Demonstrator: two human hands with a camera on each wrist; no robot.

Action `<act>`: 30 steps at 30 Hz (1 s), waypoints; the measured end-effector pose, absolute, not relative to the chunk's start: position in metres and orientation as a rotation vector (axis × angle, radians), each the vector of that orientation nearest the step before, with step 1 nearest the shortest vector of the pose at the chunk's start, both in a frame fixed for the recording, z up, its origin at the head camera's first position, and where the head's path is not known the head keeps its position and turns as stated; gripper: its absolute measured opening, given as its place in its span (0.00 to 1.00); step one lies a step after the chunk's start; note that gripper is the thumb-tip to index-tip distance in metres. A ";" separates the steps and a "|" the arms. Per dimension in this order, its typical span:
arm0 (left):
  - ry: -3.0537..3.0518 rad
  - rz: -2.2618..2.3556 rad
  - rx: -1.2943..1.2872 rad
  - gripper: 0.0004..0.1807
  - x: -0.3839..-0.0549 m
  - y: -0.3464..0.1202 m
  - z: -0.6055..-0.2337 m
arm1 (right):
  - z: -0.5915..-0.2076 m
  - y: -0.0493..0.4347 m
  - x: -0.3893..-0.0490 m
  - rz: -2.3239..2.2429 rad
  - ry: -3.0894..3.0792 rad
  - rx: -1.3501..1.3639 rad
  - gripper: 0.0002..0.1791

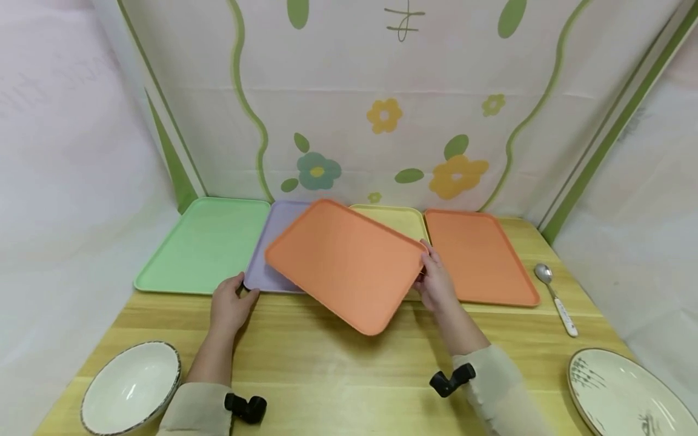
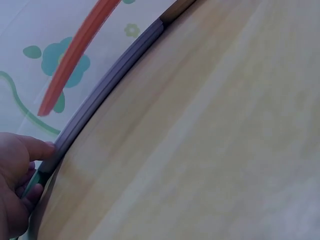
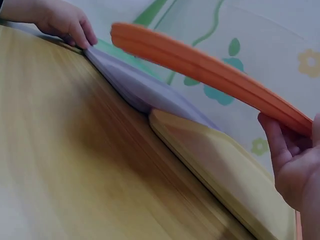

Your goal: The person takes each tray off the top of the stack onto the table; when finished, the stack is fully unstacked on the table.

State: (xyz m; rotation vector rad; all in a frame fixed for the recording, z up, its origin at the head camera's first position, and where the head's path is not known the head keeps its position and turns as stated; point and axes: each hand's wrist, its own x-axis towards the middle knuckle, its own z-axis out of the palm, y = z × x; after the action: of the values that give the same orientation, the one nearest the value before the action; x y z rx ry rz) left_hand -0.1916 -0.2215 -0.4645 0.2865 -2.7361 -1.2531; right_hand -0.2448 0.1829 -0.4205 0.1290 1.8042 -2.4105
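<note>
My right hand (image 1: 434, 280) grips the right corner of an orange tray (image 1: 349, 260), held tilted above the purple tray (image 1: 267, 266) and yellow tray (image 1: 395, 213) and partly covering both. The right wrist view shows the raised tray (image 3: 200, 70) edge-on, with right-hand fingers (image 3: 275, 137) under its rim. At the front corners where the green tray (image 1: 207, 248) and the purple tray meet, my left hand (image 1: 229, 306) rests. Its thumb touches the purple tray's rim (image 2: 95, 97) in the left wrist view; its other fingers lie by the green tray.
A second orange tray (image 1: 480, 257) lies flat at the right end of the row. Beside it is a spoon (image 1: 556, 300) with a patterned handle. A white bowl (image 1: 131, 387) stands front left, a patterned plate (image 1: 627, 393) front right. Behind hangs a flowered cloth (image 1: 338, 72).
</note>
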 end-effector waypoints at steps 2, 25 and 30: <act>-2.731 -1.256 0.284 0.35 -0.191 -0.222 -0.464 | -0.421 0.195 -0.244 -2.378 1.838 0.101 0.29; -2.728 -1.291 0.308 0.34 -0.190 -0.218 -0.460 | -0.462 0.267 -0.214 -2.091 1.670 -0.379 0.25; -2.730 -1.291 0.309 0.34 -0.191 -0.219 -0.461 | -0.466 0.273 -0.209 -2.059 1.640 -0.407 0.25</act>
State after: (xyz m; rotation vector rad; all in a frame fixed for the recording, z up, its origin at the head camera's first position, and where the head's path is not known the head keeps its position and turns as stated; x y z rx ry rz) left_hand -0.1908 -0.2190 -0.4606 0.3085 -2.7304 -1.2908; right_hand -0.2087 0.2734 -0.4658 -0.4073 1.6401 -2.0589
